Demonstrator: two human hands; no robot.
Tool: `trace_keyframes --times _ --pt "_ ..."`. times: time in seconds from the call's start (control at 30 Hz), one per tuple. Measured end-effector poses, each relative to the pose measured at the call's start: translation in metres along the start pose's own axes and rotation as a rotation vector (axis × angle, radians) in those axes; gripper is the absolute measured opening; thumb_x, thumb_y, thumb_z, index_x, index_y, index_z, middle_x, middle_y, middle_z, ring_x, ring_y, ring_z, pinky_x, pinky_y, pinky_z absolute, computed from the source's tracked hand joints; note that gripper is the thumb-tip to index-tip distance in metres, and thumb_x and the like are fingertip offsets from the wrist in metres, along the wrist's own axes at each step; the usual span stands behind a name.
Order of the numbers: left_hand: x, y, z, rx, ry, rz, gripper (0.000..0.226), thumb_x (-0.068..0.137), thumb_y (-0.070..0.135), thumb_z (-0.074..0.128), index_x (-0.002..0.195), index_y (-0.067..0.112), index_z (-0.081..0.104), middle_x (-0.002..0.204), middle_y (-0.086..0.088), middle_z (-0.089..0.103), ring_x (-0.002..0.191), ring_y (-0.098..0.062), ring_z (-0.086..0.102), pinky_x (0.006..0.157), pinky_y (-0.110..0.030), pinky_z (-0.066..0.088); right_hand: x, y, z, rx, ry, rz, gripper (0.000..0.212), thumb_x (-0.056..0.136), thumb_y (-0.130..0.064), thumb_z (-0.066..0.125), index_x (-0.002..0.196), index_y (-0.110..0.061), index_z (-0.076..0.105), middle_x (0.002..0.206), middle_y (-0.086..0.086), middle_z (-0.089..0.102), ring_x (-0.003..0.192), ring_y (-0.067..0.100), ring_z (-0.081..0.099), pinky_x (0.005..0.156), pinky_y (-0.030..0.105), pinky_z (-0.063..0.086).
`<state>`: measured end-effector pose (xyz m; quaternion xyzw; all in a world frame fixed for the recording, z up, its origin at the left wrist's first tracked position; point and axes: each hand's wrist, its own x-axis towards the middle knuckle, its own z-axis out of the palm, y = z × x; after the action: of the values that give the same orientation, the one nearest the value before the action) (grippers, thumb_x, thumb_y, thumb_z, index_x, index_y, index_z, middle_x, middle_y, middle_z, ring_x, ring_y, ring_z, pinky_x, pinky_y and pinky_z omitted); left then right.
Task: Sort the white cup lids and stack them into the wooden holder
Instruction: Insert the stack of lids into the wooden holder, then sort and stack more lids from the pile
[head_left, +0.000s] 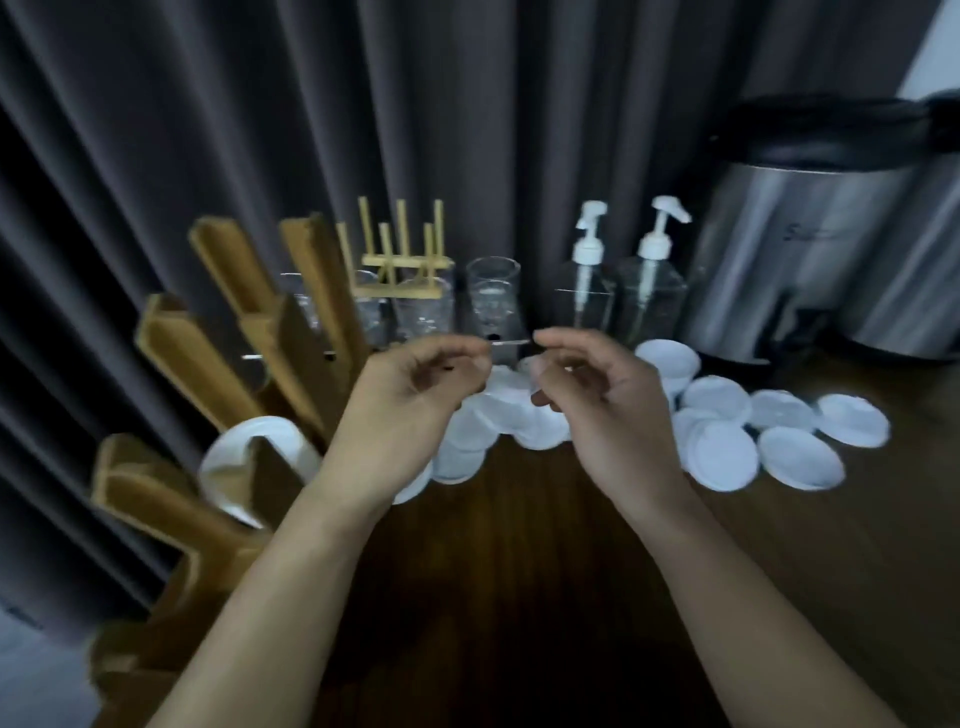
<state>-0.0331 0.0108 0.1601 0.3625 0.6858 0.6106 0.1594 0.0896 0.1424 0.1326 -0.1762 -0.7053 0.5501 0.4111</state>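
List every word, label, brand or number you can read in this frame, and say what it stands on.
Steel urn: one dark brand mark on its front, too blurred to read.
Pump bottles: no label shows.
White lids on the table: no readable print.
No other text shows anywhere in the head view.
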Motion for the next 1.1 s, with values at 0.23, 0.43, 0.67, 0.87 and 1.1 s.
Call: trace_keyframes --times 0.23,0.43,0.67,0.87,1.1 --pt "0.013 -0.04 0.123 -0.05 -0.115 -0.071 0.022 0.098 0.01 0.069 0.113 0.025 0.075 0.095 0.003 0.08 0.096 -0.015 0.075 0.083 -0.018 0.054 -0.003 0.047 -0.111 -0.153 0.091 0.14 0.02 0.096 -0.023 0.072 0.107 -0.04 0.072 0.095 -0.015 0.075 0.086 0.01 0.074 0.081 0.032 0.059" --pt "0.021 -0.069 0.208 0.006 -0.185 -0.149 0.017 0.098 0.018 0.071 0.111 0.027 0.076 0.104 0.009 0.078 0.1 -0.007 0.072 0.085 -0.014 0.054 -0.006 0.091 -0.187 -0.214 0.131 0.258 0.02 0.096 -0.025 0.073 0.108 -0.04 0.071 0.1 -0.013 0.074 0.089 0.011 0.072 0.083 0.031 0.058" --pt "0.017 -0.104 0.278 0.14 -0.049 -0.009 0.018 0.097 0.017 0.072 0.114 0.025 0.075 0.109 0.016 0.073 0.105 0.0 0.069 0.089 -0.021 0.057 -0.006 0.137 -0.245 -0.303 0.112 0.286 0.025 0.094 -0.022 0.075 0.118 -0.024 0.073 0.104 -0.018 0.073 0.097 -0.005 0.067 0.083 0.009 0.05" --pt "0.015 -0.13 0.309 0.292 0.087 -0.004 0.035 0.095 0.013 0.074 0.127 0.026 0.068 0.124 0.012 0.061 0.112 -0.006 0.062 0.089 -0.02 0.057 -0.001 0.182 -0.269 -0.668 -0.03 0.092 0.051 0.084 -0.043 0.08 0.13 -0.025 0.066 0.123 -0.012 0.064 0.112 0.0 0.056 0.096 0.017 0.045" --pt "0.002 -0.142 0.323 0.436 0.133 0.008 0.049 0.095 0.014 0.071 0.14 0.03 0.059 0.131 0.012 0.062 0.11 -0.011 0.061 0.091 -0.036 0.059 0.004 0.215 -0.263 -0.949 -0.249 -0.14 0.082 0.072 -0.06 0.08 0.143 -0.027 0.054 0.152 -0.004 0.045 0.139 0.02 0.046 0.121 0.052 0.027"
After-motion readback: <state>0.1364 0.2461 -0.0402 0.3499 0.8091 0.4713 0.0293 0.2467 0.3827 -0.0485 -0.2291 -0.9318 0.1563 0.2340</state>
